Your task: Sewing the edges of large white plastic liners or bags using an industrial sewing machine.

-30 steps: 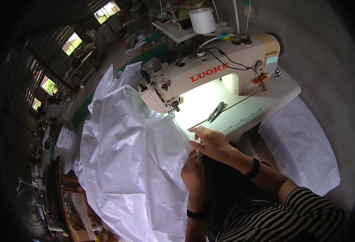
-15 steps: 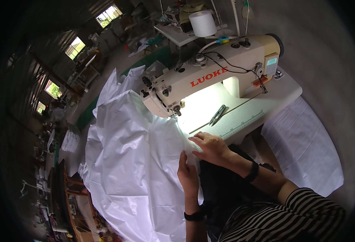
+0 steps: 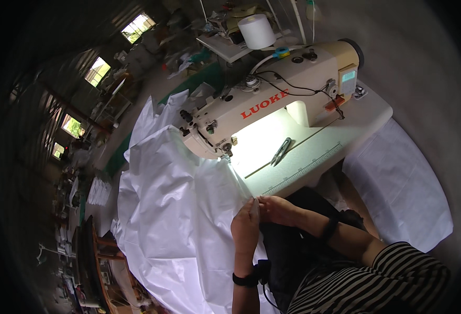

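Note:
White fabric (image 3: 173, 220) drapes from the sewing machine (image 3: 272, 99) down the left side of the table, one edge running under the needle area. At that edge, just off the table's front, my left hand (image 3: 246, 225) pinches the cloth between its fingertips. My right hand (image 3: 276, 210) meets it there, its fingers closed on the same edge; the exact grip is partly hidden. A pair of thread snips (image 3: 281, 152) lies on the lit machine bed (image 3: 314, 149), beyond my hands.
More white cloth (image 3: 398, 183) hangs at the right of the table. Behind the machine stands a white thread cone (image 3: 256, 31). A wooden rack (image 3: 102, 261) is at the lower left. Black cables loop over the machine's arm.
My right hand has come down off the table's front edge to join the left at the fabric edge. The left fingers have closed on the cloth. The view has shifted slightly.

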`<action>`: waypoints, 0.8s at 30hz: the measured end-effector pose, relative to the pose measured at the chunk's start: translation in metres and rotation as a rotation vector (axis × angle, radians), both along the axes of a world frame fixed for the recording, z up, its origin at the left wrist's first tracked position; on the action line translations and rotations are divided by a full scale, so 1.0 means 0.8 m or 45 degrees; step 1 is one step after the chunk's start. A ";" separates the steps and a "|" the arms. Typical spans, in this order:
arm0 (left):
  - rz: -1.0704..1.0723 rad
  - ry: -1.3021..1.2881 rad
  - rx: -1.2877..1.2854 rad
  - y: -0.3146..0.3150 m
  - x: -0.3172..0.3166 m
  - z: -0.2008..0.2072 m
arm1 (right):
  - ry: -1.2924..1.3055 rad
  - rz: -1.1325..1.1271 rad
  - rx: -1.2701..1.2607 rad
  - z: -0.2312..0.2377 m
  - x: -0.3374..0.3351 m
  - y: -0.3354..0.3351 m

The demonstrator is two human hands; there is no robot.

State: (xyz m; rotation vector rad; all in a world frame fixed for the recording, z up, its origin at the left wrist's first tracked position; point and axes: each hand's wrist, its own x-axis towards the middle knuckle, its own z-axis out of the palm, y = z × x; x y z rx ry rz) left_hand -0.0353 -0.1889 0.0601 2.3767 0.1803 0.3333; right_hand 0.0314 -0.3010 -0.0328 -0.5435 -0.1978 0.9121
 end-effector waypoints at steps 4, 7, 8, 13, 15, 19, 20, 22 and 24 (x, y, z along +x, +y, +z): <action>0.021 0.015 0.288 -0.011 0.001 0.000 | 0.088 0.050 0.113 0.008 0.001 -0.019; 0.013 0.009 0.319 -0.008 -0.002 -0.003 | -0.607 -0.068 -0.678 0.037 0.021 -0.029; 0.030 0.107 0.315 -0.008 -0.003 -0.006 | -0.774 -0.125 -0.847 0.048 0.020 -0.037; 0.061 -0.095 0.277 -0.016 -0.011 -0.027 | -1.652 -0.664 -1.528 0.084 0.026 -0.021; 0.073 0.030 0.322 -0.019 -0.012 -0.034 | -1.971 -0.795 -1.633 0.088 0.030 -0.008; 0.041 -0.009 0.174 -0.005 -0.014 -0.030 | -1.635 -0.391 -1.540 0.079 0.041 -0.004; 0.039 -0.016 0.172 0.001 -0.014 -0.025 | -1.657 -0.357 -1.503 0.073 0.041 -0.005; 0.080 0.036 -0.256 0.014 -0.013 -0.013 | -0.969 -0.375 -0.890 0.058 0.039 -0.007; 0.019 -0.018 -0.124 0.020 -0.011 -0.001 | -0.625 -0.254 -0.514 0.039 0.031 -0.005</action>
